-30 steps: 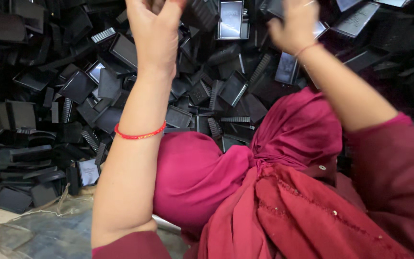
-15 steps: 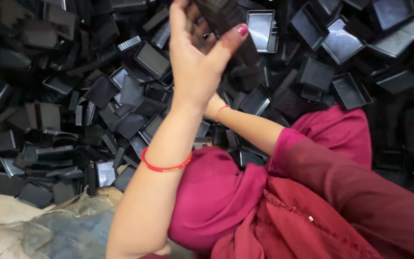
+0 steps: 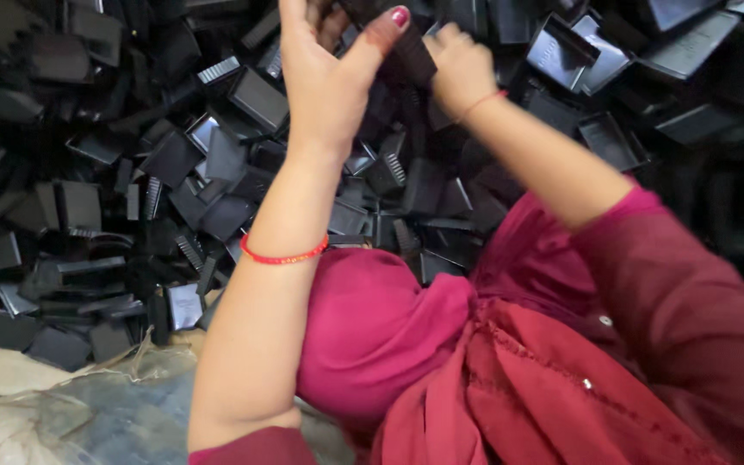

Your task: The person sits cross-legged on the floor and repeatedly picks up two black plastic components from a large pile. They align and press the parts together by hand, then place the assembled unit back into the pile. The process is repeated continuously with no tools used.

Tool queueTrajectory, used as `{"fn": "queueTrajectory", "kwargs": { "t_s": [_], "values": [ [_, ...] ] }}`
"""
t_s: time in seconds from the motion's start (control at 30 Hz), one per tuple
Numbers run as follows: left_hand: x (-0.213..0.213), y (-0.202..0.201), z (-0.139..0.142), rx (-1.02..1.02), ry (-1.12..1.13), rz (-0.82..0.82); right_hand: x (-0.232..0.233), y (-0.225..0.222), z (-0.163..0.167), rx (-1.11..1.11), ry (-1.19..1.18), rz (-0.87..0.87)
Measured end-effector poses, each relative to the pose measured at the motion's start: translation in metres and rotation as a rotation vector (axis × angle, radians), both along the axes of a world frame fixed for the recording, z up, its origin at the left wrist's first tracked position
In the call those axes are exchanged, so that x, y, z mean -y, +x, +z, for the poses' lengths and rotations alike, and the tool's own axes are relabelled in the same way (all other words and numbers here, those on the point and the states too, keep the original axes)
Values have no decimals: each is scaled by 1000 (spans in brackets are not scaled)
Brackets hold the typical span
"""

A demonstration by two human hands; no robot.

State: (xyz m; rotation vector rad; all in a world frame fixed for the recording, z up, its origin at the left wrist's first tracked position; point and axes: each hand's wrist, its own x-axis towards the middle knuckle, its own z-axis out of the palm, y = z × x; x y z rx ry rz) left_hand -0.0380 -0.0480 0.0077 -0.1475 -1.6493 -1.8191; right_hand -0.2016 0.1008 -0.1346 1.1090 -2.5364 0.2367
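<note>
My left hand (image 3: 331, 76) is raised at the top centre, a red thread on its wrist, thumb pressed against a black plastic part (image 3: 399, 45). My right hand (image 3: 461, 71) meets it from the right and grips the same black part from below. Both hands are closed on this piece, whose top runs out of the frame. Beneath them spreads a big heap of black plastic casings (image 3: 174, 164).
My magenta and red clothing (image 3: 510, 362) fills the lower right. A crumpled clear plastic sheet (image 3: 62, 413) over pale sacking lies at the bottom left, at the heap's edge. More open black trays (image 3: 604, 138) lie at the upper right.
My right hand has come up from low behind my left arm to join the left hand on the black part. The left hand stayed raised near the top centre.
</note>
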Motion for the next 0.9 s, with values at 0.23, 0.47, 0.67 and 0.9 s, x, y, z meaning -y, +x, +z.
{"fn": "queueTrajectory", "kwargs": {
  "t_s": [0.23,0.47,0.67,0.9],
  "values": [
    [-13,-19,-4,125,39,-227,-104,-31,82,872,-1145,209],
    [-51,-22,5,163,-65,-654,-126,100,139,1027,-1294,495],
    [-61,-14,17,138,66,-800,-140,118,147,262,-725,221],
    [-69,-5,22,291,249,-962,-157,109,146,253,-707,499]
  ]
}}
